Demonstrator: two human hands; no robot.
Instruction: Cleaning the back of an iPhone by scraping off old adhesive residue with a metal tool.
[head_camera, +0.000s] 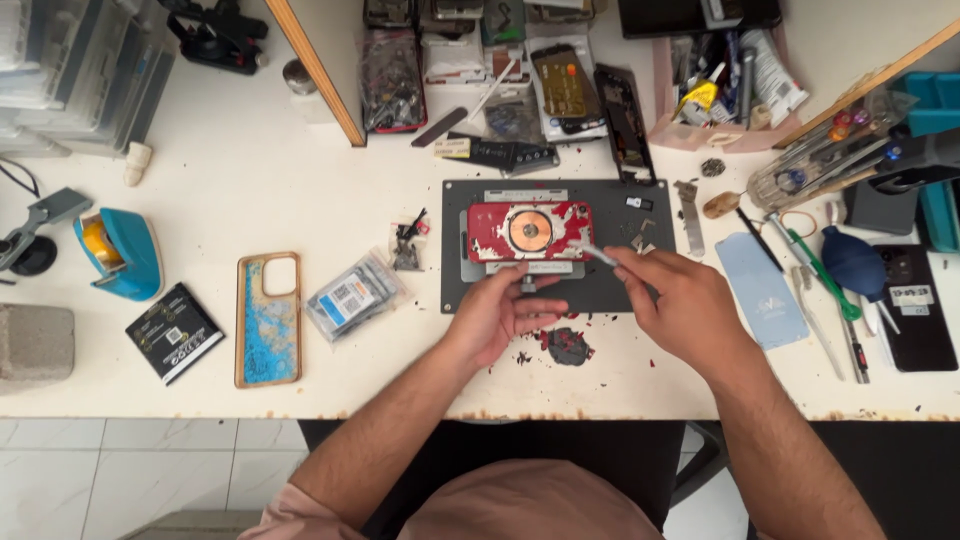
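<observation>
A phone back (530, 231) with flaking red coating and a round copper coil lies clamped in a metal holder on a dark grey mat (470, 290). My right hand (672, 300) grips a thin metal scraper (598, 253) whose tip touches the phone's right edge. Fingers curled, my left hand (498, 315) rests on the mat at the holder's near edge, against a small knob. A clump of red and black scraped flakes (567, 346) lies on the table between my hands.
A blue-patterned phone case (268, 318), bagged parts (352, 296) and a black battery (173, 331) lie to the left. Screwdrivers, a blue blower (852, 262), a black phone (913, 306) and a pale blue card (762, 289) crowd the right. Parts boxes line the back.
</observation>
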